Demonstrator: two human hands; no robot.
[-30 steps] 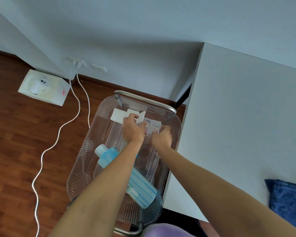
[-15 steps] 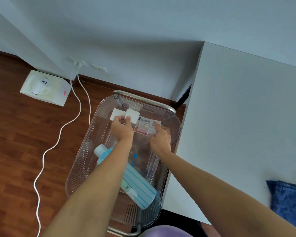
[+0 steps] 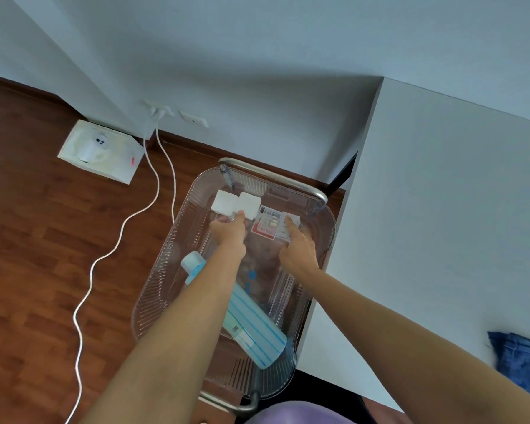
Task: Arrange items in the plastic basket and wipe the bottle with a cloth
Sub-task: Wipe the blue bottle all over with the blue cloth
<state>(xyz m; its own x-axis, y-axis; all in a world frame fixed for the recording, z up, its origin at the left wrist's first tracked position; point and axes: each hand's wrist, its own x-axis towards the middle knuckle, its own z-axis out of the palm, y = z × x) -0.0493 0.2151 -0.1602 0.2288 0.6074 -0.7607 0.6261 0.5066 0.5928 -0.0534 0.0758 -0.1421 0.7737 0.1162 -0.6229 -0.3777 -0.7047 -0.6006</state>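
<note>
We have slid the two white pads [image 3: 237, 204] over to the far left corner of the clear plastic basket [image 3: 153, 289]. Our left hand [image 3: 229, 229] still pinches them. Our right hand [image 3: 297, 249] points one finger onto the clear pill box [image 3: 270, 224]. The blue bottle [image 3: 251, 322] lies inside, not wiped yet.

A white box [image 3: 100, 151] lies on wooden floor [image 3: 28, 270] beside two white cables [image 3: 117, 240]; folded blue denim [image 3: 520, 362] rests on a white table [image 3: 441, 209].
</note>
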